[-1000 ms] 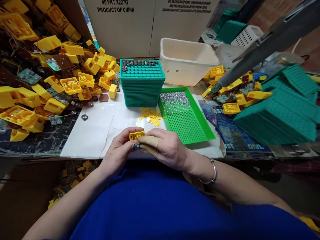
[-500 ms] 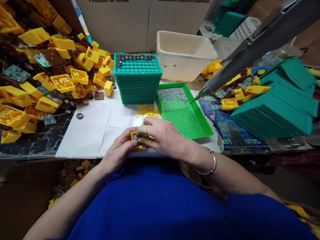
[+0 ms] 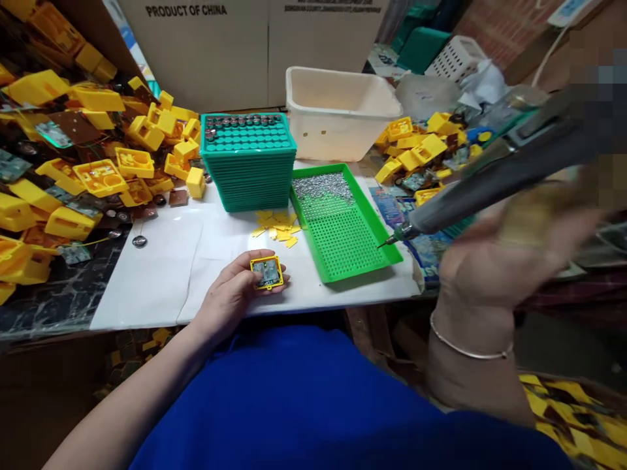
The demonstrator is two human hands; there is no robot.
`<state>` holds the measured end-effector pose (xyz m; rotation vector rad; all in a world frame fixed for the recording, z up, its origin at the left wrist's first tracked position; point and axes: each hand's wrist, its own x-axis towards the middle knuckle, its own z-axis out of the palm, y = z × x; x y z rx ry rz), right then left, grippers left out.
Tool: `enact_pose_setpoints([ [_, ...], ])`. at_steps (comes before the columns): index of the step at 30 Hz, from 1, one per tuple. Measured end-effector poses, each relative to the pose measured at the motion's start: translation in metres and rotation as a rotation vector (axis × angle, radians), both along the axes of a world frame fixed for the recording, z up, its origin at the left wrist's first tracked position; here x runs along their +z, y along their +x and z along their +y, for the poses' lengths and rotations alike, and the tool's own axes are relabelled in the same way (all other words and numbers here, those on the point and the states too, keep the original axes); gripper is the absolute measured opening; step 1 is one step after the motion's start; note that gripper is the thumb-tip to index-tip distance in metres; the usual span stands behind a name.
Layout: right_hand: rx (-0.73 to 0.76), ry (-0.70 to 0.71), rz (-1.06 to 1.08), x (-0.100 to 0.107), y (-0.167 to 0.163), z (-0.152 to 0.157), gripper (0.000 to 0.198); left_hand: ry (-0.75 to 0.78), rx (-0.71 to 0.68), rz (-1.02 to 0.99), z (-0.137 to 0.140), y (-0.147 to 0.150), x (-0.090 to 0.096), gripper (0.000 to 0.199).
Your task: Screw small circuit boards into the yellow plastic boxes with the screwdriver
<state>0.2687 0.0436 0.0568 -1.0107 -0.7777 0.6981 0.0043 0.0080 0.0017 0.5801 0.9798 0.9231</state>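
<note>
At eight o'clock from green tray (image 3: 350, 245), left hand (image 3: 232, 287) pinching yellow case (image 3: 267, 273), at three, right hand (image 3: 490, 274) by screwdriver (image 3: 441, 205), blurred grip unclear

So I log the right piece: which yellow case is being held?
The case in the left hand, a grey board showing inside it; the other yellow cases lie loose to the sides.
</note>
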Motion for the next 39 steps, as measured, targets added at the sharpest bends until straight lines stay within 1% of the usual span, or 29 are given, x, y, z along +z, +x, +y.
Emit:
enact_pose_setpoints([
  [1, 0.003, 0.07, -0.019, 0.001, 0.007, 0.006, 0.039, -0.011, -0.011, -0.004, 0.002, 0.003, 0.0, 0.038],
  [3, 0.121, 0.187, -0.147, 0.002, 0.016, 0.021, 0.039, -0.035, -0.037, -0.009, 0.008, 0.011, -0.002, 0.038],
  [5, 0.27, 0.178, -0.245, 0.001, 0.018, 0.038, 0.039, -0.05, -0.06, -0.011, 0.014, 0.021, -0.003, 0.039],
  [7, 0.344, 0.158, -0.314, -0.002, 0.011, 0.056, 0.043, -0.05, -0.068, -0.012, 0.019, 0.029, -0.004, 0.04],
  [12, 0.363, 0.172, -0.391, -0.019, -0.026, 0.096, 0.046, -0.045, -0.067, -0.024, 0.024, 0.037, -0.009, 0.039],
  [16, 0.394, 0.184, -0.416, -0.037, -0.049, 0.112, 0.051, -0.05, -0.084, -0.032, 0.024, 0.034, -0.012, 0.038],
  [20, 0.406, 0.167, -0.452, -0.051, -0.056, 0.12, 0.056, -0.048, -0.091, -0.029, 0.024, 0.033, -0.011, 0.037],
  [23, 0.393, 0.116, -0.527, -0.058, -0.055, 0.122, 0.059, -0.048, -0.089, -0.026, 0.024, 0.035, -0.01, 0.038],
  [25, 0.388, 0.086, -0.573, -0.06, -0.054, 0.122, 0.06, -0.053, -0.08, -0.019, 0.024, 0.035, -0.009, 0.038],
  [29, 0.382, 0.1, -0.549, -0.061, -0.055, 0.121, 0.056, -0.05, -0.074, -0.022, 0.024, 0.035, -0.01, 0.039],
  [32, 0.371, 0.118, -0.535, -0.06, -0.056, 0.122, 0.051, -0.046, -0.085, -0.038, 0.024, 0.035, -0.011, 0.04],
  [35, 0.366, 0.15, -0.514, -0.056, -0.057, 0.122, 0.049, -0.054, -0.066, -0.036, 0.025, 0.035, -0.01, 0.039],
  [37, 0.362, 0.16, -0.511, -0.048, -0.058, 0.118, 0.05, -0.066, -0.048, -0.034, 0.026, 0.036, -0.008, 0.037],
  [39, 0.357, 0.152, -0.526, -0.034, -0.06, 0.108, 0.05, -0.085, -0.03, -0.039, 0.026, 0.037, -0.006, 0.036],
])
